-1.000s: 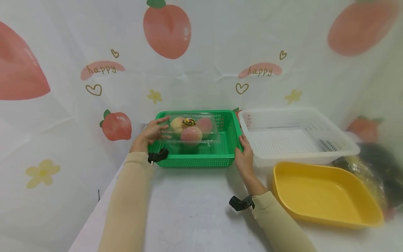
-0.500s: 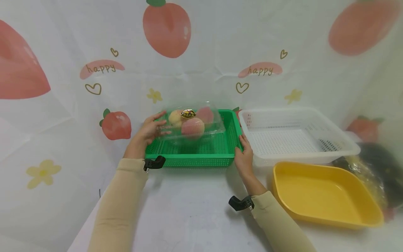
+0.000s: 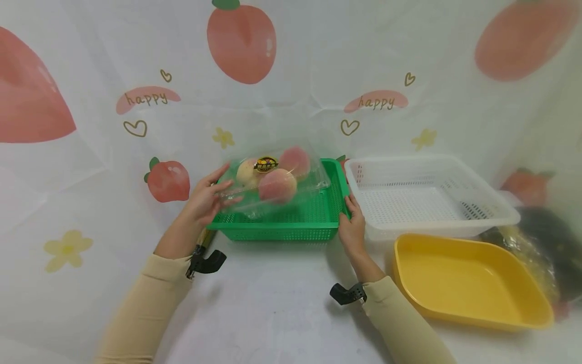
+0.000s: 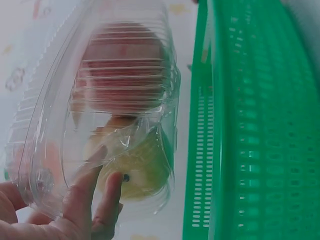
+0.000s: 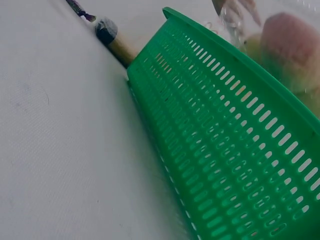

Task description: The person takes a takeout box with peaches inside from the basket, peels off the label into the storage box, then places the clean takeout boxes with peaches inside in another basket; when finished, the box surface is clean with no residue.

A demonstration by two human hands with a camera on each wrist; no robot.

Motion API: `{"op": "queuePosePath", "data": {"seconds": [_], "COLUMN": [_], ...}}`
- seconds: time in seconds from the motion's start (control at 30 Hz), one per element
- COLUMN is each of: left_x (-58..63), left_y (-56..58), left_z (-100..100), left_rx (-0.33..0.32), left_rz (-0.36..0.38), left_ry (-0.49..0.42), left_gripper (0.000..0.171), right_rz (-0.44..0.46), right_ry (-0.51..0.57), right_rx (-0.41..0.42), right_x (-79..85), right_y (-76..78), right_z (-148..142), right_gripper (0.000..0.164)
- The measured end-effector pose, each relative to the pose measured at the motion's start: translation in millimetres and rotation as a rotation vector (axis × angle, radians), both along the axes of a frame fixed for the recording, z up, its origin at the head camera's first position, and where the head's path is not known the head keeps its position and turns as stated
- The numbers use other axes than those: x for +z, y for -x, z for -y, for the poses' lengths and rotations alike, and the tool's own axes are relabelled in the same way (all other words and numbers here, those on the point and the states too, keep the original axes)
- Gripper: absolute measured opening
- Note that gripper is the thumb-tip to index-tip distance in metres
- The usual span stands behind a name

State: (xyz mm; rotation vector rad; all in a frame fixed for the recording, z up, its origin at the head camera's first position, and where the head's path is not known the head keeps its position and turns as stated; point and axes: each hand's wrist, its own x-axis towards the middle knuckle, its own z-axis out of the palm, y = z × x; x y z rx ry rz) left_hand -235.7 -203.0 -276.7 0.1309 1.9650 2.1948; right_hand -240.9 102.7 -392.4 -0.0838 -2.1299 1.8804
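Observation:
My left hand (image 3: 202, 202) grips the left end of a clear plastic fruit box (image 3: 318, 174), with the thumb hidden in the head view. Inside are three peaches (image 3: 277, 186), two reddish and one pale yellow, under a black-and-gold label (image 3: 265, 164). Tilted, the box is held above a green slotted basket (image 3: 277, 233). In the left wrist view, the fingers (image 4: 107, 205) lie against the clear plastic beside the yellow peach (image 4: 137, 172). My right hand (image 3: 352, 227) holds the basket's right side, fingers at the outer rim and thumb toward the front.
A white slotted basket (image 3: 436, 224) stands right of the green one, with a yellow tray (image 3: 468, 283) in front of it. Dark, blurred plastic wrapping (image 3: 545, 253) lies at the far right. A stick-like thing with a dark band (image 5: 117, 42) lies by the green basket's left end.
The fruit box has come up out of the green basket and tilted, its right end higher. My left hand and forearm have shifted left. My right hand stays on the basket.

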Motion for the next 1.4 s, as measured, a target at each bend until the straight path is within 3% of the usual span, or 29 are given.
{"op": "queuePosePath", "data": {"seconds": [0.27, 0.6, 0.97, 1.2, 1.4], "left_x": [-1.2, -20.5, -34.9, -46.0, -62.4], "left_y": [-40.6, -86.3, -120.0, -139.8, -148.7], "left_z": [9.4, 3.5, 9.1, 12.4, 14.8], "left_rx": [-0.033, -0.075, -0.111, -0.113, -0.136], "left_rz": [-0.041, -0.074, -0.098, -0.031, 0.022], "left_ry": [0.007, 0.103, 0.1, 0.132, 0.112], "left_gripper": [0.059, 0.058, 0.053, 0.054, 0.055], "right_rz": [0.01, -0.015, -0.026, -0.022, -0.009], "right_ry": [-0.005, -0.04, -0.061, -0.065, -0.056], "right_rx": [-0.002, -0.028, -0.023, -0.013, 0.013], "right_x": [-0.7, -0.6, 0.9, -0.3, 0.0], "right_y": [-0.4, 0.0, -1.6, -1.9, -2.5], "right_z": [0.3, -2.8, -1.5, -1.5, -1.9], "right_gripper": [0.051, 0.052, 0.052, 0.052, 0.051]}}
